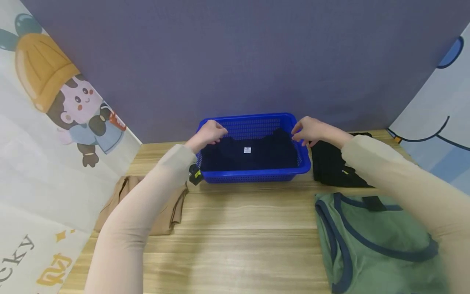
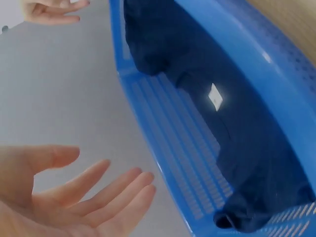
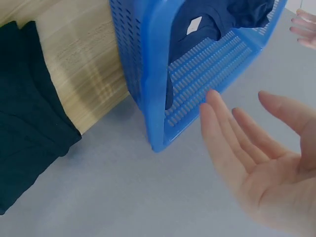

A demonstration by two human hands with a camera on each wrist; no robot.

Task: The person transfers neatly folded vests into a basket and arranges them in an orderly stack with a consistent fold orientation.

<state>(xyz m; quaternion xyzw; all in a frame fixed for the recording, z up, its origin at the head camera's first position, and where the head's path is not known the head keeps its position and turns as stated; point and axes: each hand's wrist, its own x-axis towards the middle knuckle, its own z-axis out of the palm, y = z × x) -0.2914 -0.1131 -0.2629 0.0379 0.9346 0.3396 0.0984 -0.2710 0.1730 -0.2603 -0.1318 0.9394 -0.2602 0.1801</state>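
Note:
A blue plastic basket [image 1: 253, 176] with slotted walls stands at the back of the wooden table. Inside it lies a dark garment [image 1: 268, 153] with a small white label [image 1: 247, 150]. My left hand [image 1: 209, 133] hovers over the basket's left end, and in the left wrist view its fingers [image 2: 121, 197] are spread and hold nothing. Over the right end is my right hand [image 1: 307, 130]. Its fingers [image 3: 222, 128] look extended and empty in the right wrist view, near the basket's rim. Part of the garment is hidden behind the basket's front wall.
A folded brown garment [image 1: 165, 216] lies on the table at left, partly under my left forearm. To the right are a folded black garment [image 1: 328, 165] and a green garment [image 1: 389, 241] with dark blue trim. A grey panel [image 1: 242, 57] rises behind the basket.

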